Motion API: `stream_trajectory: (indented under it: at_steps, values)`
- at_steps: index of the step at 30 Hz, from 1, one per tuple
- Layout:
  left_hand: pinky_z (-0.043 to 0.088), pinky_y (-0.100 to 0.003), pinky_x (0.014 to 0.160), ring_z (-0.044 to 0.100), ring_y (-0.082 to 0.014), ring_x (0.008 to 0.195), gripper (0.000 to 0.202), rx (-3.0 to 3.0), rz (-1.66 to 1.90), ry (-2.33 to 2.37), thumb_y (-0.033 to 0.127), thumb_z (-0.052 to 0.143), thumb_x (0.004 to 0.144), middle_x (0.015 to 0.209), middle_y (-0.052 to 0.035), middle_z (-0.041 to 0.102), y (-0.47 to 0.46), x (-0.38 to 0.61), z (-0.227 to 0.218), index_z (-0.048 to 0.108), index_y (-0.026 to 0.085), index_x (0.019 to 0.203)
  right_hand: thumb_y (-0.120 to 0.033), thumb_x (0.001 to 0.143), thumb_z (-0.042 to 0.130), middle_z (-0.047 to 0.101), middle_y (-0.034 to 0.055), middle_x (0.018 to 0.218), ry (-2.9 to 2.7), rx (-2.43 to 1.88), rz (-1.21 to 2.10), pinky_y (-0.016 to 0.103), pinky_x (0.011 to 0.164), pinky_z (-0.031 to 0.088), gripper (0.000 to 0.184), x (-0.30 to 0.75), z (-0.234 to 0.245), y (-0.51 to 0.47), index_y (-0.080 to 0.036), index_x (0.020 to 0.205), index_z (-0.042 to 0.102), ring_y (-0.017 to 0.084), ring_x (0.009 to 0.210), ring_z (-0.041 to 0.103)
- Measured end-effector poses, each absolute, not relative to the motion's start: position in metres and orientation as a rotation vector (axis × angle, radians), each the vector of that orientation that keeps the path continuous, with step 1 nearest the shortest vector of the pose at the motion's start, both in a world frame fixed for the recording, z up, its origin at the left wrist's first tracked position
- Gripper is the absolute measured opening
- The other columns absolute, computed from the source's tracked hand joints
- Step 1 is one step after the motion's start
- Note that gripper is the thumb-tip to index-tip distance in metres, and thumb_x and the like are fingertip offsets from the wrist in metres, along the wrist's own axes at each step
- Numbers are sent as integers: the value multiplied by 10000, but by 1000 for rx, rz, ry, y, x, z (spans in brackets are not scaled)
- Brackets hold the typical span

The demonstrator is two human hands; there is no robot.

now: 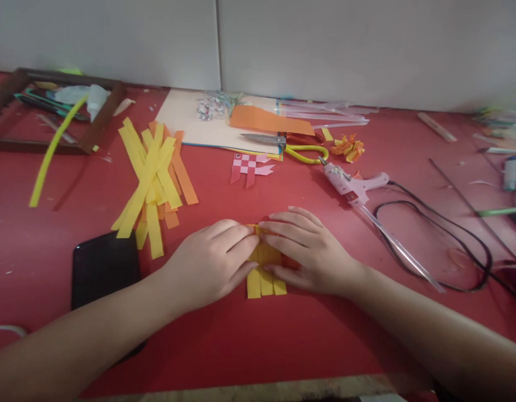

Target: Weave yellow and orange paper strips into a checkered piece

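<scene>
Several yellow paper strips (266,286) lie side by side in front of me, with bits of orange paper showing at their top and right side. My left hand (219,258) is closed at their upper left, its fingertips pressed together on the strips. Across them from the right lies my right hand (310,252), fingers stretched out and a little apart, tips on the paper. The fingers cover much of the strips, so how they cross is hidden. Just beyond my hands rests a pink checkered woven paper fish (246,164).
Loose yellow strips (151,184) pile at left, partly over a black phone (102,265). Yellow-handled scissors (305,153) and an orange paper piece (270,120) lie behind. A pink glue gun (352,183) with a looping cord (445,209) sits right; a brown tray (80,146) is far left.
</scene>
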State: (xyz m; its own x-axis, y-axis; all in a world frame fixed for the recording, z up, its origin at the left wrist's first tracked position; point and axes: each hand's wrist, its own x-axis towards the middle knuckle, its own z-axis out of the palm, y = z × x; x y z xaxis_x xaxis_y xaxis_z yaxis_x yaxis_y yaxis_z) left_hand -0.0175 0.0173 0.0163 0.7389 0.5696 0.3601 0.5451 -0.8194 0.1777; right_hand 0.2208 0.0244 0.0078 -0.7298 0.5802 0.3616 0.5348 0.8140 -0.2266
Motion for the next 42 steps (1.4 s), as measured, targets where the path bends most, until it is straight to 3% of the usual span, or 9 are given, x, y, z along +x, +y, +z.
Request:
stream_trajectory:
  at_steps: [3, 8, 12, 17, 26, 33, 42]
  values:
    - [552, -418, 816, 619, -291, 941, 351, 2876, 579, 898, 342, 524, 945, 1037, -171, 665, 17, -17, 17, 634, 46, 1100, -364, 858, 618, 685, 106, 1219, -2576, -850, 161, 508, 1075, 391, 332, 220, 8, 24, -174, 1129, 631, 264, 1147, 610]
    - [546, -439, 788, 602, -299, 930, 385, 2882, 506, 949, 400, 492, 953, 1053, -173, 655, 17, -17, 18, 633, 62, 1072, -377, 839, 622, 668, 167, 1198, -2546, -915, 165, 538, 1080, 389, 496, 220, 8, 21, -117, 1248, 518, 293, 1201, 573]
    - [531, -443, 817, 586, -290, 971, 393, 2927, 473, 902, 361, 480, 953, 1252, -167, 618, 18, -18, 18, 601, 82, 1203, -335, 903, 526, 668, 154, 1176, -2534, -932, 192, 527, 1090, 383, 399, 220, 11, 20, -135, 1248, 511, 277, 1210, 567]
    - [526, -453, 806, 590, -286, 950, 326, 2900, 425, 883, 327, 509, 931, 1226, -138, 645, 19, -18, 20, 646, 121, 1143, -193, 907, 428, 667, 125, 1212, -2471, -904, 212, 491, 1114, 373, 381, 227, 14, 21, -143, 1273, 517, 247, 1231, 563]
    - [521, -428, 802, 585, -271, 972, 326, 2936, 511, 864, 296, 473, 942, 1171, -125, 664, 19, -15, 18, 646, 143, 1173, -109, 811, 487, 702, 115, 1136, -2369, -927, 96, 471, 1092, 412, 320, 238, 12, 21, -187, 1087, 630, 232, 1114, 651]
    - [508, -435, 819, 560, -284, 1020, 318, 2956, 449, 854, 334, 487, 942, 1199, -105, 639, 19, -14, 19, 658, 189, 1169, -102, 783, 509, 699, 123, 1170, -2441, -862, 97, 467, 1100, 394, 335, 237, 11, 19, -185, 1083, 632, 229, 1154, 635]
    - [476, -445, 972, 547, -305, 1183, 384, 2962, 460, 781, 334, 441, 955, 1365, -149, 568, 14, -11, 17, 637, 96, 1183, -136, 787, 523, 684, 145, 1201, -2434, -897, 142, 461, 1103, 386, 284, 239, 10, 21, -181, 1040, 642, 228, 1155, 638]
